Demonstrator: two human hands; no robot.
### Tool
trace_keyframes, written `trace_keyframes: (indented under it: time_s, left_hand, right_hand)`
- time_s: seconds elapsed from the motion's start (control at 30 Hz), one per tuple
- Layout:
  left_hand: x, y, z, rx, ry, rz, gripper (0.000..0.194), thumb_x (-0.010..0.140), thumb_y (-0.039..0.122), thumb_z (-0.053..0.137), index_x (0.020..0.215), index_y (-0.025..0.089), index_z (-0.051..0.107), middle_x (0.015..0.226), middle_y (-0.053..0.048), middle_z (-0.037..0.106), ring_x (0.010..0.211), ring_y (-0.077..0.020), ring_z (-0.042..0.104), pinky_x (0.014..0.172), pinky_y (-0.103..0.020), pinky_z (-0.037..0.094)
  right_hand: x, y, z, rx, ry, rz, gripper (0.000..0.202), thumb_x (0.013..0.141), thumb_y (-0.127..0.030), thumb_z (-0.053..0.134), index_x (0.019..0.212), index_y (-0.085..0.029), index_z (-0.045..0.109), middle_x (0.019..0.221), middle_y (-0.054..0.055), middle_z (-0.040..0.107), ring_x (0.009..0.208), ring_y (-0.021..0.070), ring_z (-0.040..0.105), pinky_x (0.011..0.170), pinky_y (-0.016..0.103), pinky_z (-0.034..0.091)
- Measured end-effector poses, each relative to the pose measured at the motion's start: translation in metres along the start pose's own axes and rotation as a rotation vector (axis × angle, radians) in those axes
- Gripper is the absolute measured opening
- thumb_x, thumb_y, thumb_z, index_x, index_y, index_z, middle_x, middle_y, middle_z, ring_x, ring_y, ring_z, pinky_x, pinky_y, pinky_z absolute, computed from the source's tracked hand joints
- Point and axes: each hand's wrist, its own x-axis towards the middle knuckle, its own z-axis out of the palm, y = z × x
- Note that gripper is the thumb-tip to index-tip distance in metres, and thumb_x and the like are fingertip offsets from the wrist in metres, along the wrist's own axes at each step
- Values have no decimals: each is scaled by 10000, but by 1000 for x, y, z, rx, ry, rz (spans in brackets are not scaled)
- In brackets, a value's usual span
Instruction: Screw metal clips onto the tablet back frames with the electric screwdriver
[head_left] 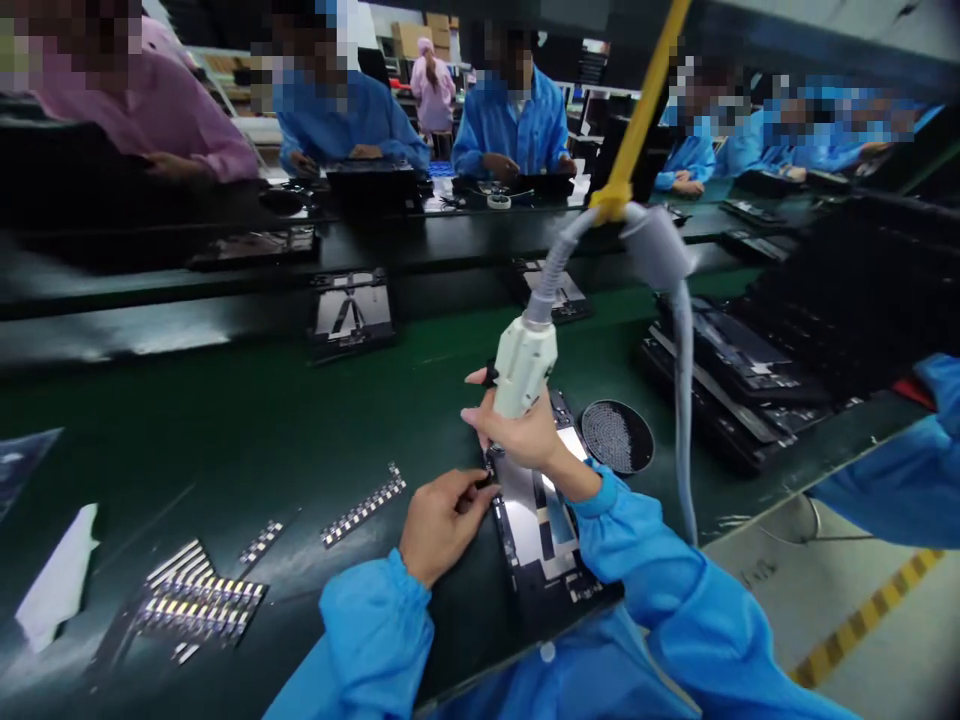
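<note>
Gripping a white tool (523, 365): right fingers (481, 420) (left fingers (472, 512) at the device (523, 515), hold unclear).

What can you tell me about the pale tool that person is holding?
The pale tool has a blocky, greenish-white body that looks like plastic. A ribbed grey sleeve at its top leads into a grey cord, held by a yellow strap. It stands nearly upright, top leaning right, gripped low by the right hand over a flat dark device. The hand mostly hides its lower end.
</note>
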Motion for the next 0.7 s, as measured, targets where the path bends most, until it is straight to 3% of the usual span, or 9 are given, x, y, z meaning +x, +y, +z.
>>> trace_keyframes:
  time_s: [0.13, 0.33, 0.53, 0.7]
  left_hand:
    - [-7, -4, 5, 216, -4, 180, 384, 905, 452, 521, 1116, 195, 712, 693, -58, 671, 572, -147, 598, 572, -249, 444]
    - [-5, -4, 6, 358, -32, 213, 410, 939, 462, 465, 1162, 208, 697, 676, -68, 671, 614, -175, 637, 563, -249, 441]
    - [-6, -4, 6, 392, -44, 220, 403, 942, 452, 467, 1168, 205, 692, 721, -77, 694, 631, -188, 649, 571, -265, 438]
    - [-8, -5, 7, 401, 80, 372, 341, 950, 388, 479, 1022, 168, 729, 655, -64, 665, 588, -176, 617, 536, -276, 396]
  right_hand:
    - [6, 22, 7, -44, -2, 31, 272, 694, -217, 712, 950, -191, 626, 429, -84, 532, 378, 123, 507, 445, 274, 448]
    - [4, 30, 7, -36, -34, 60, 250, 703, -244, 709, 926, -177, 618, 432, -98, 524, 369, 94, 482, 422, 243, 424]
    - [3, 30, 8, -67, -39, 49, 154, 711, -246, 703, 833, -189, 628, 440, -87, 508, 393, 103, 496, 428, 252, 438]
    - [2, 30, 7, -96, -63, 30, 101, 714, -228, 701, 734, -190, 609, 450, -76, 512, 404, 98, 495, 445, 252, 437]
